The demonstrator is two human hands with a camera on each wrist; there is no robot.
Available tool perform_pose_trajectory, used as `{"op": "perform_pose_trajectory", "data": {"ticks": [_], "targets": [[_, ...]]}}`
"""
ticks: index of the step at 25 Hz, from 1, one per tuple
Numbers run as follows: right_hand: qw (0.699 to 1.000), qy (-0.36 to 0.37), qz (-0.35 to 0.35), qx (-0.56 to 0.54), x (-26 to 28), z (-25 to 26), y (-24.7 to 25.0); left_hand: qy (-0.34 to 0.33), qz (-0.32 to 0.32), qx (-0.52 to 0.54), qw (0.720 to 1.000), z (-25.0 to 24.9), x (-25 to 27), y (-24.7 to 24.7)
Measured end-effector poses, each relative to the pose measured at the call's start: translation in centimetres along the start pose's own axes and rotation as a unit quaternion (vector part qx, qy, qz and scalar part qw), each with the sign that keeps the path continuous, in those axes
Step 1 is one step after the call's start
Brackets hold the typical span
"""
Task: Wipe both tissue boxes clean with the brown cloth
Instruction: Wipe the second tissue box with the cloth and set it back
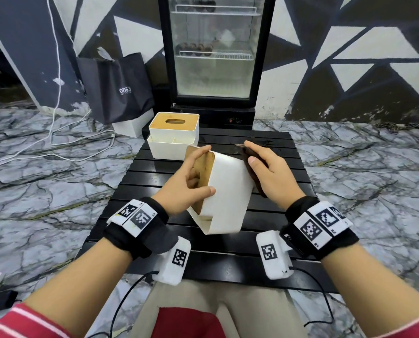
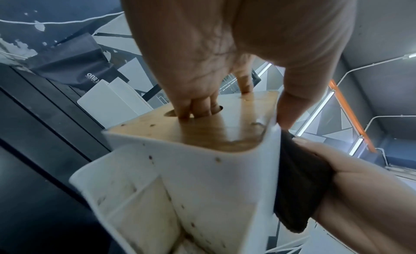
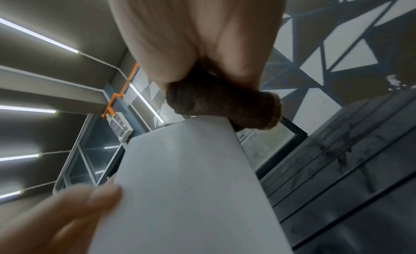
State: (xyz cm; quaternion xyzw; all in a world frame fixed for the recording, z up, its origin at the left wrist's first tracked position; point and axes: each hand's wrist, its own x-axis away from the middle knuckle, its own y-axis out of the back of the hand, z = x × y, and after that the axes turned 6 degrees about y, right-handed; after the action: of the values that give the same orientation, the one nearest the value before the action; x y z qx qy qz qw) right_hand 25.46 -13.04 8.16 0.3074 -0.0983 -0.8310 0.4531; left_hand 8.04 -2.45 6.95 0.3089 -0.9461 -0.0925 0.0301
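My left hand (image 1: 191, 176) holds a white tissue box (image 1: 225, 191) tipped on its side above the black table (image 1: 276, 147). Its wooden lid (image 2: 202, 131) faces left, several of my fingers (image 2: 198, 106) hook into the lid slot, and the thumb lies on the white wall. My right hand (image 1: 269, 172) presses the folded brown cloth (image 1: 254, 176) against the box's right side (image 3: 191, 177); the cloth (image 2: 299, 183) (image 3: 225, 104) is pinned under the palm and thumb. The box's front compartment (image 2: 139, 201) shows brown specks. A second tissue box (image 1: 173, 134) stands upright at the table's far left.
A glass-door fridge (image 1: 215, 52) stands behind the table. A black bag (image 1: 116, 86) and a white box (image 1: 133, 125) sit on the marble floor at left, with white cables (image 1: 55, 132) trailing nearby.
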Motion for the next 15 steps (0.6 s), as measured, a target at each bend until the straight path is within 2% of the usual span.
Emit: {"op": "perform_pose_trajectory", "data": {"ticks": [2,6,12,15], "targets": [[0.999,-0.019,-0.012,-0.025,0.4,-0.4,0.0,-0.006,0.009,-0.025,1.0,0.4,0.2,-0.2],[1.0,-0.021,-0.003,-0.006,1.5,-1.6,-0.6,0.018,-0.004,-0.019,1.0,1.2,0.1,-1.1],[0.999,-0.006,0.016,0.052,2.2,-2.4,-1.4,0.039,-0.076,0.04,0.996,1.5,-1.1,-1.5],[0.998,-0.01,0.017,0.065,2.4,-2.6,-1.5,0.055,-0.067,0.009,0.996,1.2,-1.6,-1.0]]}}
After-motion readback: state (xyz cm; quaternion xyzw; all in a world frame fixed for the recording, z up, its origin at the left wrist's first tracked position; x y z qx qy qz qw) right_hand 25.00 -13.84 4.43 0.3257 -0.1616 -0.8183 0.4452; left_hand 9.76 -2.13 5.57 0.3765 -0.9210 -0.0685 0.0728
